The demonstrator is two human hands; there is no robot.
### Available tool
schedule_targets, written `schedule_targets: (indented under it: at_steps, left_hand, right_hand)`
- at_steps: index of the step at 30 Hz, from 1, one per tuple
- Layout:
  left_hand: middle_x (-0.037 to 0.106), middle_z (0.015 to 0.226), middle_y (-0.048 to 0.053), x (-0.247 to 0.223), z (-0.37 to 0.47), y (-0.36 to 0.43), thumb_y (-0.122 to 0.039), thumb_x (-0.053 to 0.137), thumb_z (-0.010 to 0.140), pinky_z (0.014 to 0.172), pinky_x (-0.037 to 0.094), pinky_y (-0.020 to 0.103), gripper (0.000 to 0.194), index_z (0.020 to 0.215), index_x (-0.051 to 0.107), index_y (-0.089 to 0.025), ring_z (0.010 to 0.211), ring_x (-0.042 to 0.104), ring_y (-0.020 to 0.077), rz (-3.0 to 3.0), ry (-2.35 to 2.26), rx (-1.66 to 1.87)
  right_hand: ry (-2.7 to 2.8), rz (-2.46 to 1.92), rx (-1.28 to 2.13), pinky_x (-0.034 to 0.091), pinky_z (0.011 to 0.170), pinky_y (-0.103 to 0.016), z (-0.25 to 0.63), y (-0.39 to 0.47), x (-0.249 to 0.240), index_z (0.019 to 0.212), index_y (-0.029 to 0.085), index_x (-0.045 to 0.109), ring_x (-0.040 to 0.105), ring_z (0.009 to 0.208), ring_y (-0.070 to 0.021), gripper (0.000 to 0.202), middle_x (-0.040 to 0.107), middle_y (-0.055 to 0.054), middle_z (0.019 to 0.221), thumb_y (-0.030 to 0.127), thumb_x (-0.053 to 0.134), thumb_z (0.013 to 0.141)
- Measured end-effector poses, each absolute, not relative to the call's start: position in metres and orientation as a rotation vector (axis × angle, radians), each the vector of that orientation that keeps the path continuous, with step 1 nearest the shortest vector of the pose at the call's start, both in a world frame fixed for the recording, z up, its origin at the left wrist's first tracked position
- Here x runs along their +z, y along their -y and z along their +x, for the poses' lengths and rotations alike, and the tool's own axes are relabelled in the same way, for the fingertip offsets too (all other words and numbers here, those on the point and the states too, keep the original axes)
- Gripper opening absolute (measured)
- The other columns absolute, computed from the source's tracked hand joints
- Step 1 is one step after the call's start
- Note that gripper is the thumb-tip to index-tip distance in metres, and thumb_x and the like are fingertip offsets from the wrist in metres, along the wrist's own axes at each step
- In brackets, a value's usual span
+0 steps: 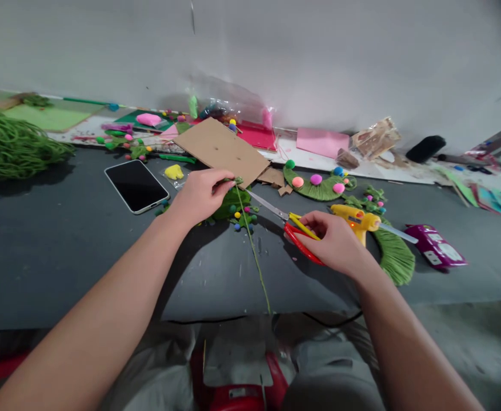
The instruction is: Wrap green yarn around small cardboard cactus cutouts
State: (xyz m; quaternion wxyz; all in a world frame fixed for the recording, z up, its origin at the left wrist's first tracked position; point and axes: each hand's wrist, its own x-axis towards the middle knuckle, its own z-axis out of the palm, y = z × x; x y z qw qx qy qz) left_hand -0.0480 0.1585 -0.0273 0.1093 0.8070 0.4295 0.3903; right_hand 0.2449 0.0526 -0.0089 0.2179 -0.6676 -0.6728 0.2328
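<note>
My left hand (203, 197) pinches a small bundle of green yarn (253, 251), and one long strand hangs from it down toward the table's front edge. In my right hand (333, 240) is a pair of scissors (304, 237) with one red and one yellow handle. Their blades point left, with the tips close to the pinched yarn; whether they touch it I cannot tell. Beneath my left hand lie green leaf-like pieces (228, 205) and small coloured pompoms (237, 215), partly hidden by the hand.
A yellow glue gun (355, 220) lies right of my right hand, by a green yarn-wrapped ring (396, 257) and a purple packet (436, 248). A phone (136, 185) and a heap of green yarn (14, 145) are at left. Cardboard (222, 151) lies behind my hands.
</note>
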Motion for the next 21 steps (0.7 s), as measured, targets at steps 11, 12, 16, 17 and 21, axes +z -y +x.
schedule_targets:
  at_steps: [11, 12, 16, 17, 21]
  left_hand:
    - [0.081, 0.100, 0.007, -0.030, -0.052, -0.162, -0.031, 0.063, 0.094, 0.072, 0.052, 0.030, 0.022, 0.104, 0.079, -0.020, 0.077, 0.071, 0.0189, 2.483, -1.282, 1.139]
    - [0.081, 0.100, 0.007, -0.030, -0.052, -0.162, -0.030, 0.063, 0.094, 0.073, 0.053, 0.030, 0.022, 0.104, 0.079, -0.020, 0.078, 0.072, 0.0190, 2.486, -1.281, 1.139]
    - [0.082, 0.102, 0.008, -0.031, -0.052, -0.162, -0.027, 0.063, 0.094, 0.078, 0.055, 0.031, 0.021, 0.104, 0.079, -0.019, 0.085, 0.074, 0.0210, 2.511, -1.263, 1.118]
    - [0.082, 0.102, 0.008, -0.032, -0.052, -0.163, -0.027, 0.063, 0.094, 0.079, 0.055, 0.031, 0.020, 0.104, 0.079, -0.019, 0.086, 0.074, 0.0213, 2.516, -1.259, 1.117]
    - [0.082, 0.102, 0.008, -0.034, -0.053, -0.165, -0.026, 0.064, 0.094, 0.077, 0.054, 0.032, 0.020, 0.104, 0.079, -0.018, 0.086, 0.075, 0.0219, 2.530, -1.263, 1.132]
  right_hand:
    - [1.954, -1.935, 0.489, 0.046, 0.064, -0.033, 0.231, -0.048, -0.006, 0.096, 0.019, 0.070, 0.062, 0.069, -0.0194, 0.040, 0.072, -0.004, 0.082, 0.056, 0.069, 0.081]
    - [1.951, -1.943, 0.495, 0.045, 0.064, -0.033, 0.231, -0.048, -0.005, 0.096, 0.019, 0.070, 0.062, 0.069, -0.0196, 0.040, 0.072, -0.004, 0.082, 0.056, 0.069, 0.081]
    - [1.928, -1.938, 0.543, 0.045, 0.063, -0.033, 0.232, -0.048, -0.007, 0.095, 0.020, 0.071, 0.061, 0.068, -0.0192, 0.040, 0.073, -0.004, 0.083, 0.058, 0.068, 0.081]
    - [1.925, -1.926, 0.556, 0.045, 0.063, -0.033, 0.232, -0.049, -0.008, 0.095, 0.020, 0.071, 0.061, 0.069, -0.0190, 0.040, 0.073, -0.004, 0.083, 0.058, 0.068, 0.081]
    - [1.913, -1.906, 0.569, 0.045, 0.064, -0.033, 0.228, -0.050, -0.009, 0.094, 0.020, 0.072, 0.060, 0.070, -0.0185, 0.039, 0.074, -0.004, 0.083, 0.056, 0.070, 0.081]
